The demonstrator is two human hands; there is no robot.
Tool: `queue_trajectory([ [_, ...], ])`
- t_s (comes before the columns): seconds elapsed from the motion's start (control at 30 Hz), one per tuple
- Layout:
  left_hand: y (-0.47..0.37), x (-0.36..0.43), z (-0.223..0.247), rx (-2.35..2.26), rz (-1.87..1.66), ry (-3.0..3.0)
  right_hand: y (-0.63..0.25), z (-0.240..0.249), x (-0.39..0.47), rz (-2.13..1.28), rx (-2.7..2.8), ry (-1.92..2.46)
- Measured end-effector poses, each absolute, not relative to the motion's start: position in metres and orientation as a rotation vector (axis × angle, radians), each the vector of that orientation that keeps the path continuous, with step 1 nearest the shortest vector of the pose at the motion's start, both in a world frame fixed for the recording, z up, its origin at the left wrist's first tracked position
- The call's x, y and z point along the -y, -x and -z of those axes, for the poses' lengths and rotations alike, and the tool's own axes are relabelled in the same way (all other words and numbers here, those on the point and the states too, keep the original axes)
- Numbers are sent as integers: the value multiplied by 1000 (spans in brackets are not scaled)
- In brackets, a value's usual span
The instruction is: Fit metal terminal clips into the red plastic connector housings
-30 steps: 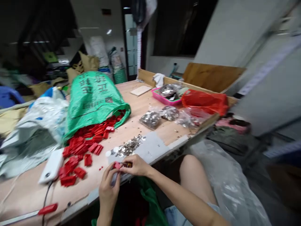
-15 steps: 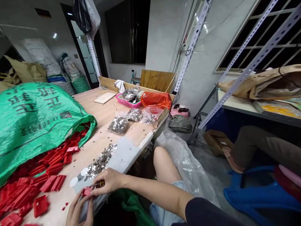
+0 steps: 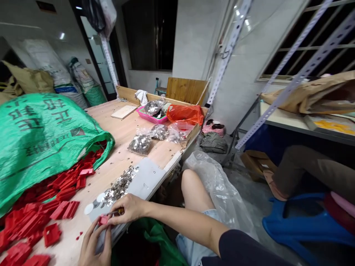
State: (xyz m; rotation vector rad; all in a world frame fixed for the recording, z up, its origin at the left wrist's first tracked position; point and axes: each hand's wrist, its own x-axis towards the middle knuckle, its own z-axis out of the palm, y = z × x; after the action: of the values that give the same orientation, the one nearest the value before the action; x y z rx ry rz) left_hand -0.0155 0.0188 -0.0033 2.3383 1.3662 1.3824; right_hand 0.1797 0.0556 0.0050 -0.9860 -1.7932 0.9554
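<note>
My left hand [image 3: 95, 242] is closed with its fingertips on a small red plastic part [image 3: 103, 220] at the table's near edge. My right hand [image 3: 129, 210] grips a slim tool with an amber handle [image 3: 120, 211], like a small screwdriver. Its thin shaft points left to the red part, and right fingertips also touch that part. Whether the tip touches the part is too small to tell. Just beyond the hands lies a heap of small shiny metal pieces [image 3: 119, 187] on a grey sheet [image 3: 145, 173]. White discs [image 3: 88, 209] lie beside it.
Many red plastic parts [image 3: 52, 234] spill from a green woven sack [image 3: 50, 125] on the left. Farther back are clear bags of metal pieces [image 3: 139, 144], a pink basket [image 3: 152, 118] and an orange bag [image 3: 184, 114]. A person's leg and blue stool [image 3: 294, 225] are at right.
The camera view has shifted slightly. Both hands stay together at the red part, with the tool still in my right hand and its shaft now lying a little flatter.
</note>
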Motion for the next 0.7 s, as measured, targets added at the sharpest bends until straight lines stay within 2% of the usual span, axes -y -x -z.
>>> queue_trajectory([
  [0.27, 14, 10, 0, -1446, -1254, -2178, -177, -9, -30, -966, 1783, 1014],
  [0.7, 8, 29, -3, -1484, -1279, -2067, -183, -9, -13, -925, 1864, 1051],
])
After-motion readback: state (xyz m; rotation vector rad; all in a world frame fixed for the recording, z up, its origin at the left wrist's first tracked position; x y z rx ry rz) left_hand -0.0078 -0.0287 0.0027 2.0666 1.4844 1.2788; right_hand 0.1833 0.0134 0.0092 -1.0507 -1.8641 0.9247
